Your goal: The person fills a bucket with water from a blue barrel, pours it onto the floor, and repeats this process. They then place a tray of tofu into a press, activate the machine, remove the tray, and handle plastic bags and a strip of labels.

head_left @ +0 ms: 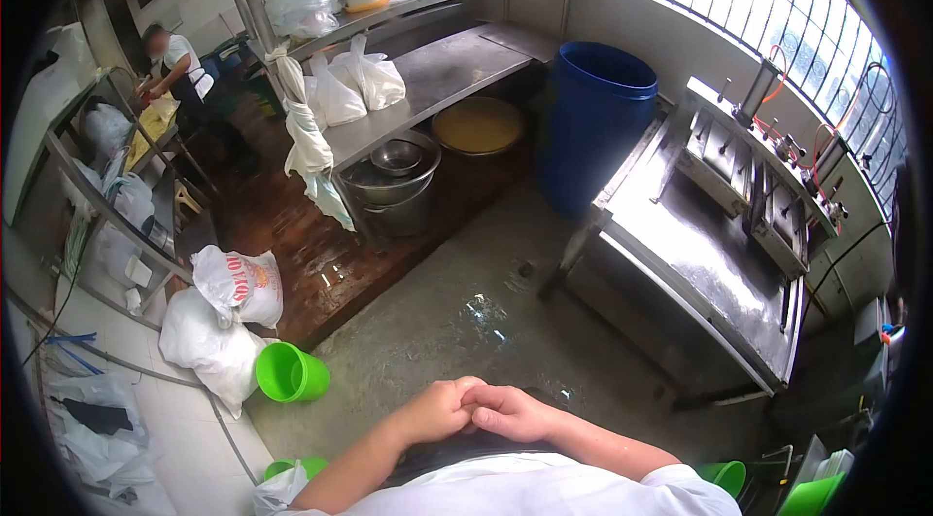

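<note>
Fingers (494, 397) clasp together near an open, round, bright-green bucket (313, 378).

Fingers (483, 416): some hiding between left hand (437, 411) and right hand (515, 412)
Person's head (155, 40): appearing blurred beyond left hand
Green bin (812, 497): running off-frame, right of right hand

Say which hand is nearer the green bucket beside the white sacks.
Left. Both clasped hands are right of the green bucket: the left hand closer, the right hand beyond it.
</note>
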Available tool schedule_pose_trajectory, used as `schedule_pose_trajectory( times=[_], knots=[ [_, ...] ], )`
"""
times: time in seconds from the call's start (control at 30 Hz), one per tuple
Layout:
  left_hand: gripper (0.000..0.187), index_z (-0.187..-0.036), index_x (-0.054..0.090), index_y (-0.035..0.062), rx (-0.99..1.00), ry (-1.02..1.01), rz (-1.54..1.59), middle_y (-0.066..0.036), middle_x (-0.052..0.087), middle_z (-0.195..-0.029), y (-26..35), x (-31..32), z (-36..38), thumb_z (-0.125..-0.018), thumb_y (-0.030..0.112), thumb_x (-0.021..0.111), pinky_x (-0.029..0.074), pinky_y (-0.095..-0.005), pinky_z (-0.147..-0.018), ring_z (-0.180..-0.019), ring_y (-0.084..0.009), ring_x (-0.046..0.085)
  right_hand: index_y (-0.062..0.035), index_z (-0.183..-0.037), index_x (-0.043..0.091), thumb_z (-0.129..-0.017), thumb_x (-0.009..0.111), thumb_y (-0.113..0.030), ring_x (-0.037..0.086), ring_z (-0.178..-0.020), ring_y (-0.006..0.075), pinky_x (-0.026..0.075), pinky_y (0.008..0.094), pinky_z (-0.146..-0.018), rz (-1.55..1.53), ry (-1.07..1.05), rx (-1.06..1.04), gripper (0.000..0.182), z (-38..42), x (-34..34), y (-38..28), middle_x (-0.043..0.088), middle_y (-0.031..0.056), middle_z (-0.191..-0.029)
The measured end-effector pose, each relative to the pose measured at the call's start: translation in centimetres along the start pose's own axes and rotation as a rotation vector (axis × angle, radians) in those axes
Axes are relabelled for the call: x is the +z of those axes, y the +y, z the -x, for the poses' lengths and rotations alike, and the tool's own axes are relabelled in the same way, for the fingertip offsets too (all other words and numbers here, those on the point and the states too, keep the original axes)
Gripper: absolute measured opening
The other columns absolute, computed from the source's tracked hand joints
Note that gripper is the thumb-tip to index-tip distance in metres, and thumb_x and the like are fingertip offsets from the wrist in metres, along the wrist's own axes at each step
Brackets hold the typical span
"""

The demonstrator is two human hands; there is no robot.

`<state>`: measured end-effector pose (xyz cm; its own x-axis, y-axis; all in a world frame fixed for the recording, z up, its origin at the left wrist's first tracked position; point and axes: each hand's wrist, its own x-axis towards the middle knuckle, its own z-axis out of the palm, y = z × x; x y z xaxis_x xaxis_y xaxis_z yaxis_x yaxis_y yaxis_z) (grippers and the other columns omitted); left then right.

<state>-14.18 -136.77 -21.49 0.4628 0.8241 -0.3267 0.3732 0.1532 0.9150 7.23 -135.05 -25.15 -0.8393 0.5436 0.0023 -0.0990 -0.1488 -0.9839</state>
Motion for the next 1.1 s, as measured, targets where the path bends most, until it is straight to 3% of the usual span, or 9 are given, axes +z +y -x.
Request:
schedule_pose_trajectory(
  times=[0.27, 0.4, 0.53, 0.57, 0.63, 0.73, 0.87, 1.07, 1.1],
  knots=[
    [0.026, -0.109, 0.068, 0.0050, 0.153, 0.269, -0.433, -0.018, 0.077, -0.093, -1.9, -0.3, -0.9, -0.093, 0.023, 0.076, 0.059, -0.0401, -0.075, -0.083, -0.0319, 0.076, 0.0024, -0.131, 0.062, -0.107, 0.064, -0.034, 0.070, -0.105, 0.0258, 0.054, 0.0378, -0.096, 0.408, 0.165, -0.097, 0.044, -0.7, 0.7, -1.9, 0.071, 0.0140, -0.114],
    [0.028, -0.105, 0.071, 0.0044, 0.135, 0.377, -0.339, -0.018, 0.076, -0.089, -1.0, -0.9, -0.2, -0.096, 0.031, 0.077, 0.058, -0.0417, -0.072, -0.080, -0.0349, 0.075, 0.0017, -0.145, 0.055, -0.104, 0.069, -0.024, 0.069, -0.117, 0.0262, 0.055, 0.0385, -0.101, 0.490, 0.445, -0.198, 0.051, -0.5, 0.4, -2.8, 0.067, 0.0171, -0.134],
    [0.035, -0.111, 0.075, 0.0044, 0.053, 0.386, -0.215, -0.016, 0.077, -0.098, -1.5, -1.7, 1.2, -0.098, 0.037, 0.076, 0.058, -0.0380, -0.080, -0.088, -0.0317, 0.075, -0.0024, -0.157, 0.040, -0.111, 0.057, -0.018, 0.068, -0.118, 0.0236, 0.055, 0.0388, -0.102, 0.086, 0.708, -0.223, 0.052, 0.3, -2.5, -2.2, 0.060, 0.0161, -0.143],
    [0.035, -0.111, 0.075, 0.0044, 0.050, 0.397, -0.210, -0.016, 0.077, -0.098, -2.2, -1.8, 1.2, -0.098, 0.037, 0.076, 0.058, -0.0380, -0.080, -0.088, -0.0317, 0.075, -0.0044, -0.160, 0.034, -0.115, 0.047, -0.034, 0.070, -0.115, 0.0279, 0.055, 0.0422, -0.102, 0.081, 0.705, -0.204, 0.055, 0.5, -2.7, -2.7, 0.063, 0.0177, -0.140],
    [0.048, -0.121, 0.073, 0.0030, 0.419, 0.473, -0.437, -0.019, 0.075, -0.118, -3.9, -1.9, 1.0, -0.097, 0.044, 0.076, 0.057, -0.0411, -0.093, -0.110, -0.0348, 0.072, -0.0034, -0.160, 0.035, -0.115, 0.047, -0.034, 0.070, -0.114, 0.0262, 0.055, 0.0408, -0.102, -0.002, 0.636, -0.213, 0.055, 0.4, -2.7, -2.7, 0.065, 0.0182, -0.136],
    [0.057, -0.132, 0.069, 0.0021, 0.271, 0.335, -0.042, -0.018, 0.071, -0.133, -2.5, -0.7, 1.2, -0.095, 0.044, 0.079, 0.053, -0.0412, -0.103, -0.124, -0.0316, 0.067, -0.0011, -0.159, 0.036, -0.115, 0.046, -0.040, 0.070, -0.114, 0.0253, 0.054, 0.0398, -0.102, -0.193, 0.386, -0.142, 0.059, -0.4, -0.9, -2.4, 0.070, 0.0179, -0.126],
    [0.047, -0.141, 0.060, 0.0001, 0.217, -0.025, 0.432, -0.007, 0.071, -0.125, -3.5, 0.6, 1.1, -0.105, 0.029, 0.071, 0.058, -0.0341, -0.093, -0.108, -0.0157, 0.069, 0.0003, -0.159, 0.039, -0.113, 0.050, -0.045, 0.068, -0.112, 0.0208, 0.054, 0.0355, -0.099, 0.028, 0.153, -0.157, 0.066, -2.2, 2.6, -1.2, 0.068, 0.0142, -0.127],
    [0.031, -0.130, 0.067, 0.0044, 0.089, 0.104, 0.228, -0.007, 0.075, -0.103, -1.2, -0.1, 2.9, -0.108, 0.027, 0.064, 0.057, -0.0321, -0.066, -0.076, -0.0138, 0.069, 0.0037, -0.157, 0.040, -0.112, 0.055, -0.041, 0.066, -0.114, 0.0200, 0.055, 0.0345, -0.097, -0.217, 0.049, -0.082, 0.066, -2.4, 2.4, -1.4, 0.067, 0.0136, -0.130],
    [0.031, -0.130, 0.069, 0.0039, -0.009, 0.077, 0.174, -0.009, 0.076, -0.106, -0.7, -0.4, 2.9, -0.108, 0.025, 0.062, 0.058, -0.0333, -0.073, -0.083, -0.0161, 0.071, 0.0035, -0.157, 0.041, -0.111, 0.056, -0.040, 0.066, -0.115, 0.0199, 0.054, 0.0347, -0.099, -0.262, 0.069, -0.072, 0.065, -2.5, 2.4, -1.2, 0.067, 0.0133, -0.129]
  ],
)
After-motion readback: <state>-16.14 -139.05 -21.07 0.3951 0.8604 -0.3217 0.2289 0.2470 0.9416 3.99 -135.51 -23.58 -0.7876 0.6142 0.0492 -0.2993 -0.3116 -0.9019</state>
